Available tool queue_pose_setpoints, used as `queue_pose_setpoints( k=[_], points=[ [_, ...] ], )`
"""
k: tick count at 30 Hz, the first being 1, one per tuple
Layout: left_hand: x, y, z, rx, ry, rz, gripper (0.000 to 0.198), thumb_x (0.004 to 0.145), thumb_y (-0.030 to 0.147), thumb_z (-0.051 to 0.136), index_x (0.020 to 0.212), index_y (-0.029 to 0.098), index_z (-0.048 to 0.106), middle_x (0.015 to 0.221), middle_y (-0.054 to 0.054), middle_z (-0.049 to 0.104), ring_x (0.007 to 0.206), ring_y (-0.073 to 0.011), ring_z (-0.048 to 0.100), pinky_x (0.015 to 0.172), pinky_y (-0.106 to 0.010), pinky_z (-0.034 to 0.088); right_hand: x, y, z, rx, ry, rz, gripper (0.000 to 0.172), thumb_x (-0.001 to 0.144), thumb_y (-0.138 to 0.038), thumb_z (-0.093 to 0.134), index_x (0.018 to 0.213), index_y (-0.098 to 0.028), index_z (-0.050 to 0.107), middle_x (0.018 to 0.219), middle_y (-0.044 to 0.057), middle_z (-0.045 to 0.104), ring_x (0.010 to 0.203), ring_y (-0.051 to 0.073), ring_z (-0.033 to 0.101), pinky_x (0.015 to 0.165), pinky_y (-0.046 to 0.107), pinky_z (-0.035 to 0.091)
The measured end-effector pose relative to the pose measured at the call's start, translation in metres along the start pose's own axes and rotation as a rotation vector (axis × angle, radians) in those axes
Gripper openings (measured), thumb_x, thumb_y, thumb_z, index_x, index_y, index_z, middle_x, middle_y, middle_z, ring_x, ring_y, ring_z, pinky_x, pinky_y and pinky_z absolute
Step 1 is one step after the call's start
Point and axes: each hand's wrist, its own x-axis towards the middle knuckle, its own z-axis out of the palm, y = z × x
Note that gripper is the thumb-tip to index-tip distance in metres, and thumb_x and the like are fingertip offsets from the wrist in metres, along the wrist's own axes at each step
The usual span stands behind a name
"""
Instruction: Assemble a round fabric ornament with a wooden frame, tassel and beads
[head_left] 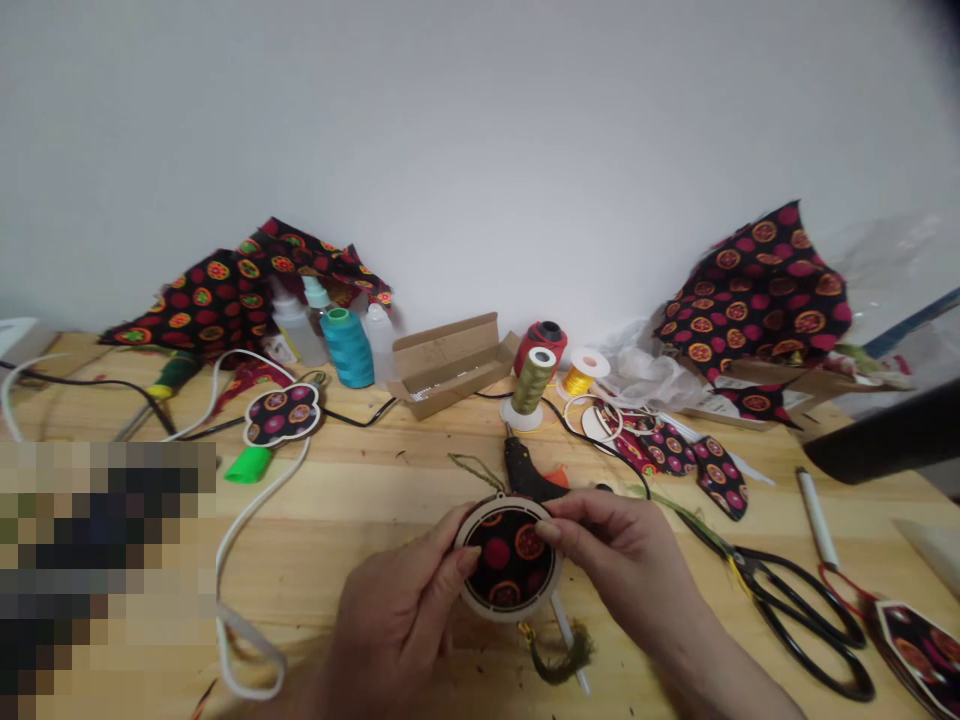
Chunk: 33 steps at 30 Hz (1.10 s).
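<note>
Between my two hands is a round ornament (pixel 502 560) with a pale rim and dark fruit-patterned fabric in its middle. My left hand (pixel 409 590) grips its left side, the thumb resting on the fabric's edge. On the upper right of the rim, my right hand (pixel 615 560) pinches with thumb and fingers. A green cord loop (pixel 476 467) sticks up from the top, and a dark green tassel (pixel 561 655) hangs below. Just behind the ornament lies a black glue gun (pixel 525 465) with an orange trigger. A white stick (pixel 571 645) shows underneath.
Black-handled scissors (pixel 806 610) lie at right, near a white pen (pixel 817 520) and another fabric ornament (pixel 922 650). Behind stand thread spools (pixel 534 382) and an open cardboard box (pixel 454 370). A flower-shaped ornament (pixel 281 415) and white cable (pixel 225 540) lie at left.
</note>
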Motion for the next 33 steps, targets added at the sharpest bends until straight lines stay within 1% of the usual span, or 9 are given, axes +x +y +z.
queue_pose_setpoints(
  k=[2, 6, 12, 17, 20, 22, 25, 29, 33],
  points=[
    [0.002, 0.000, -0.001, -0.104, -0.039, -0.092, 0.034, 0.092, 0.028, 0.050, 0.123, 0.031, 0.062, 0.056, 0.009, 0.067, 0.043, -0.0084, 0.060, 0.050, -0.013, 0.049, 0.001, -0.001, 0.001, -0.005, 0.003, 0.041, 0.015, 0.063, -0.032, 0.072, 0.066, -0.017, 0.075, 0.063, 0.003, 0.072, 0.056, 0.014, 0.059, 0.056, 0.026, 0.047],
    [0.008, 0.006, -0.008, -0.302, -0.038, -0.245, 0.025, 0.088, 0.032, 0.056, 0.106, 0.032, 0.073, 0.094, 0.005, 0.077, 0.086, -0.0137, 0.070, 0.077, -0.017, 0.054, 0.003, -0.002, 0.001, 0.015, -0.017, 0.098, 0.017, 0.061, -0.032, 0.072, 0.065, -0.016, 0.074, 0.060, 0.002, 0.070, 0.054, 0.013, 0.056, 0.057, 0.027, 0.045],
    [0.005, 0.016, -0.013, -0.448, -0.040, -0.501, 0.028, 0.080, 0.036, 0.062, 0.104, 0.028, 0.074, 0.097, 0.002, 0.077, 0.082, -0.0194, 0.071, 0.065, -0.025, 0.059, 0.001, -0.005, 0.004, 0.017, -0.058, 0.114, 0.012, 0.063, -0.027, 0.071, 0.065, -0.015, 0.073, 0.063, 0.002, 0.071, 0.056, 0.012, 0.056, 0.058, 0.026, 0.045],
    [0.003, 0.022, -0.016, -0.385, -0.031, -0.579, 0.027, 0.073, 0.035, 0.064, 0.094, 0.022, 0.076, 0.089, 0.000, 0.079, 0.077, -0.0203, 0.071, 0.064, -0.025, 0.059, -0.002, -0.004, 0.007, -0.094, -0.147, 0.098, 0.012, 0.070, -0.024, 0.068, 0.069, -0.014, 0.074, 0.062, 0.002, 0.071, 0.054, 0.012, 0.056, 0.056, 0.024, 0.044],
    [-0.004, 0.017, -0.023, -0.371, -0.081, -0.640, 0.031, 0.071, 0.039, 0.065, 0.094, 0.020, 0.076, 0.090, -0.001, 0.079, 0.078, -0.0220, 0.071, 0.063, -0.027, 0.059, -0.003, -0.005, -0.003, -0.254, -0.212, -0.035, 0.020, 0.080, -0.027, 0.061, 0.073, -0.015, 0.076, 0.063, 0.002, 0.071, 0.057, 0.014, 0.059, 0.056, 0.024, 0.045],
    [-0.012, 0.011, -0.028, -0.316, -0.105, -0.639, 0.034, 0.071, 0.041, 0.065, 0.094, 0.019, 0.075, 0.089, -0.002, 0.078, 0.081, -0.0229, 0.071, 0.066, -0.027, 0.058, -0.003, -0.007, -0.016, -0.441, -0.130, -0.198, 0.021, 0.085, -0.024, 0.056, 0.080, -0.017, 0.076, 0.073, 0.004, 0.073, 0.067, 0.017, 0.063, 0.063, 0.028, 0.047],
    [-0.023, 0.002, -0.030, -0.267, -0.207, -0.649, 0.038, 0.074, 0.044, 0.060, 0.098, 0.019, 0.074, 0.079, -0.002, 0.078, 0.066, -0.0217, 0.069, 0.057, -0.027, 0.056, -0.002, -0.008, -0.031, -0.775, 0.035, -0.405, 0.019, 0.084, -0.013, 0.056, 0.093, -0.015, 0.073, 0.090, 0.009, 0.073, 0.085, 0.023, 0.063, 0.079, 0.036, 0.049],
    [-0.025, 0.001, -0.022, -0.118, -0.286, -0.594, 0.037, 0.079, 0.041, 0.052, 0.100, 0.020, 0.074, 0.084, -0.003, 0.078, 0.071, -0.0235, 0.070, 0.059, -0.029, 0.055, 0.004, 0.002, -0.032, -1.049, -0.069, -0.585, 0.038, 0.077, -0.001, 0.055, 0.112, -0.012, 0.064, 0.111, 0.013, 0.065, 0.107, 0.027, 0.052, 0.092, 0.041, 0.046],
    [-0.013, 0.008, -0.015, 0.122, -0.269, -0.440, 0.033, 0.082, 0.035, 0.048, 0.098, 0.022, 0.075, 0.093, -0.002, 0.078, 0.085, -0.0238, 0.070, 0.075, -0.031, 0.052, 0.014, 0.015, -0.024, -1.218, -0.090, -0.644, 0.049, 0.071, 0.003, 0.052, 0.118, -0.010, 0.057, 0.121, 0.016, 0.059, 0.115, 0.031, 0.044, 0.094, 0.047, 0.043]
  ],
)
